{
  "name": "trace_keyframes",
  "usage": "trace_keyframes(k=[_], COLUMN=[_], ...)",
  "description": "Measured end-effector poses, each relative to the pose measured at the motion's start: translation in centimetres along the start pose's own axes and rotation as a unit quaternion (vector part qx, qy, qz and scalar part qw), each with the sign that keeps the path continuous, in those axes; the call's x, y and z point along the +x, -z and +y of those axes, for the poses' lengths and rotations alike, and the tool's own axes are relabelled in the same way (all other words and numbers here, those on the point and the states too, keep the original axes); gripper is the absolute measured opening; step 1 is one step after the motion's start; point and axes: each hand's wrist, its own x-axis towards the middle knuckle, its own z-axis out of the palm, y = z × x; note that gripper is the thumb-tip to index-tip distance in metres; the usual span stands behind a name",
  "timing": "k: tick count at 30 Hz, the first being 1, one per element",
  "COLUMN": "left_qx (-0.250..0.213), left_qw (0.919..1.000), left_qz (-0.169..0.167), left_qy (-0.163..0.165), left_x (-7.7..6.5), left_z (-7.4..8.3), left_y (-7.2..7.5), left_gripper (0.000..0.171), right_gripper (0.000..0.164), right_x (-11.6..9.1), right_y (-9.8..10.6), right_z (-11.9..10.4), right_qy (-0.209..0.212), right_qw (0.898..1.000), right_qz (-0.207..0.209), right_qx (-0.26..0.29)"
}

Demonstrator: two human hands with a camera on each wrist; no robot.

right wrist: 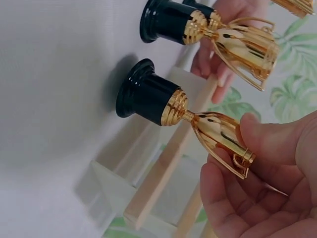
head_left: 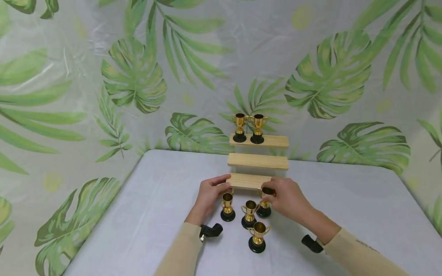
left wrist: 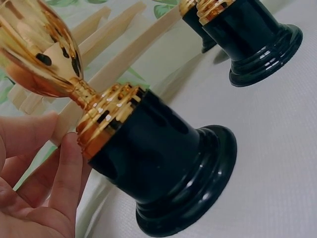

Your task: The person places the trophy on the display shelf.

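My right hand (head_left: 288,200) pinches the gold cup of a small trophy (right wrist: 153,101) between thumb and fingers, near its rim and handle. That trophy is upright, its black base close over the white tabletop, in front of the tiered wooden rack's right side. At the rack's left end, my left hand (head_left: 208,196) pinches the tip of the lowest wooden plank (head_left: 246,181) between thumb and fingers. Close by the left hand stands another trophy (head_left: 228,207), large in the left wrist view. Two more, a middle trophy (head_left: 249,214) and a front trophy (head_left: 258,237), stand between my forearms.
Two matching trophies, a left one (head_left: 239,127) and a right one (head_left: 258,129), stand on the rack's top plank (head_left: 276,141). The middle plank (head_left: 258,161) is bare. A leaf-patterned sheet (head_left: 196,64) hangs behind the white table (head_left: 149,220).
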Motion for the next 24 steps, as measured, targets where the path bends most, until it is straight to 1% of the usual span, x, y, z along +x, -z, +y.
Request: trace_keyframes(k=[6, 10, 18, 24], left_qx=[0.001, 0.006, -0.003, -0.001], left_qw=[1.0, 1.0, 1.0, 1.0], left_qz=[0.003, 0.002, 0.001, 0.004], left_qy=[0.002, -0.001, -0.002, -0.003], left_x=[0.0, 0.0, 0.0, 0.1], left_z=[0.0, 0.0, -0.1, -0.2], left_y=[0.0, 0.0, -0.1, 0.0], left_gripper=[0.03, 0.031, 0.032, 0.032], right_gripper=[0.03, 0.032, 0.036, 0.036], right_x=[-0.3, -0.4, -0.5, -0.7], right_y=[0.6, 1.0, 1.8, 2.5], right_z=[-0.2, -0.3, -0.4, -0.5], right_qy=[-0.002, -0.006, -0.013, -0.015], right_qw=[1.0, 1.0, 1.0, 1.0], right_qz=[0.008, 0.016, 0.014, 0.021], right_qx=[-0.004, -0.002, -0.001, 0.004])
